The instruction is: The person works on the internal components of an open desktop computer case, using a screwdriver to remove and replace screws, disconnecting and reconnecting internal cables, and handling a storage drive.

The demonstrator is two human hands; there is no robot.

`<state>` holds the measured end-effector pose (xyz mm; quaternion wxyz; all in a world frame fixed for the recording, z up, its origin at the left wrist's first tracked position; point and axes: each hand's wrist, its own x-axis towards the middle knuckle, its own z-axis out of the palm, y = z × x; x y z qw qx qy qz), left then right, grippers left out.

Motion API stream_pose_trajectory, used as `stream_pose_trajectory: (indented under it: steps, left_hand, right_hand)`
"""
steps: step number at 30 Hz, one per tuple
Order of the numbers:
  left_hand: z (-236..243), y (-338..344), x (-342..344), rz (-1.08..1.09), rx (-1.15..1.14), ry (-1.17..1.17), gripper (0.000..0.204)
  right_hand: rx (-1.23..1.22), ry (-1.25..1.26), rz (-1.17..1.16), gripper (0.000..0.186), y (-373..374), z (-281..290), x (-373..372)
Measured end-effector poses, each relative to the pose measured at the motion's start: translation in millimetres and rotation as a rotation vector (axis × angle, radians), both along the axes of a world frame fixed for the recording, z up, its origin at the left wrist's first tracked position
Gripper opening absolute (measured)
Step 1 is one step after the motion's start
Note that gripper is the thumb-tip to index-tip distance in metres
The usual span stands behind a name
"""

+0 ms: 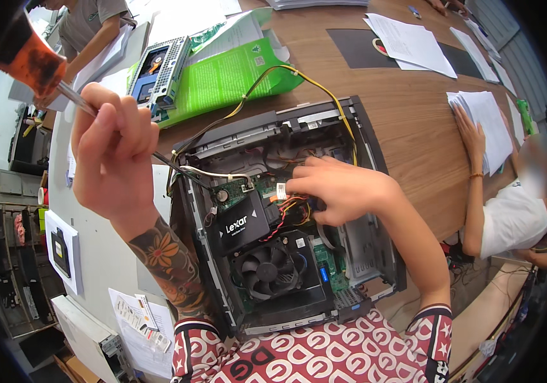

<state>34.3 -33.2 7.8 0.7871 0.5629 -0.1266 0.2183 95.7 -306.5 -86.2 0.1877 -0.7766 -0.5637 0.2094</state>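
My left hand [114, 143], raised beside the computer case, is closed round the metal shaft of a screwdriver [34, 60]; its orange and black handle points up and left. Below lies the open desktop computer case [388, 249]. My right hand [340, 185] reaches inside it, fingers bent over coloured cables [296, 207] and a small white label; what they grip is hidden. Left of these fingers, a black solid-state drive [245, 223] rests above the green circuit board [328, 258]. Nearer me sits a black cooling fan [267, 271]. A yellow and black cable [315, 83] loops over the case's far edge.
Past the case, a metal drive cage [158, 70] lies on a green plastic packet [222, 96]. Paper stacks [481, 131] lie at the right, by a seated person [516, 214]. Another person [95, 32] stands far left. A white computer unit [85, 335] is at the lower left.
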Motion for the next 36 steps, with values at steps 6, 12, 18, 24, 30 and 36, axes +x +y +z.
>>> stream_pose_trajectory:
  steps: [6, 12, 18, 24, 30, 36]
  left_hand:
    - [-0.1, 2.1, 0.2, 0.010, -0.001, -0.006, 0.016]
    - [-1.3, 7.5, -1.4, -0.020, -0.016, -0.031, 0.015]
    - [-2.2, 13.1, -1.6, -0.046, -0.020, -0.041, 0.017]
    - [-0.5, 10.7, -1.2, -0.058, -0.011, -0.045, 0.015]
    - [-2.0, 15.2, 1.6, -0.068, -0.016, -0.041, 0.016]
    - [-1.8, 11.9, 3.9, -0.061, 0.004, -0.049, 0.016]
  right_hand:
    - [-0.048, 0.177, -0.050, 0.040, 0.7, 2.4, 2.2]
    - [-0.025, 0.007, -0.109, 0.035, -3.9, 3.4, -9.0]
    - [-0.053, -0.184, -0.095, 0.019, 2.4, 4.6, -7.3]
    - [-0.012, -0.236, -0.108, 0.016, 3.3, 1.1, -11.8]
    - [0.002, -0.312, -0.047, 0.011, 7.5, 2.7, -10.4]
    - [-0.044, -0.286, 0.014, 0.010, 5.1, 4.5, -7.4]
